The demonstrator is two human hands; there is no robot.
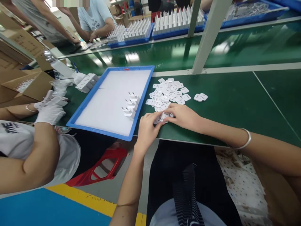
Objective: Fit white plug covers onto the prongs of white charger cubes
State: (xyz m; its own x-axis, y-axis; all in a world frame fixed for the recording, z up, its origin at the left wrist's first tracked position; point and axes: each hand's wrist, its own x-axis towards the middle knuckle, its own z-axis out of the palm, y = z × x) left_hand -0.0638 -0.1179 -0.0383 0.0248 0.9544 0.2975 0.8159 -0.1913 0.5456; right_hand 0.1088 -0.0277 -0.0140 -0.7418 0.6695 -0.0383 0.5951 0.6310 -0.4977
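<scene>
A loose heap of small, flat white plastic plates (168, 91), rounded squares with slots, lies on the green bench. At its near edge my left hand (148, 128) curls in from the left, thumb and fingers closed about white plates (158, 120). Opposite it, my right hand (183, 116) bends its fingers and thumb over the same small cluster, almost touching the left fingertips. How many plates each hand grips is hidden. Left of the heap, a blue-rimmed tray (133, 127) with a white lining carries several white plug adapters (130, 108) with metal pins.
Two plates (200, 97) lie apart to the right. A metal post (207, 40) rises behind the heap. At left, a co-worker's gloved hands (50, 110) hold white pieces near stacked white blocks (87, 83). Blue trays of white adapters (131, 31) stand across the bench.
</scene>
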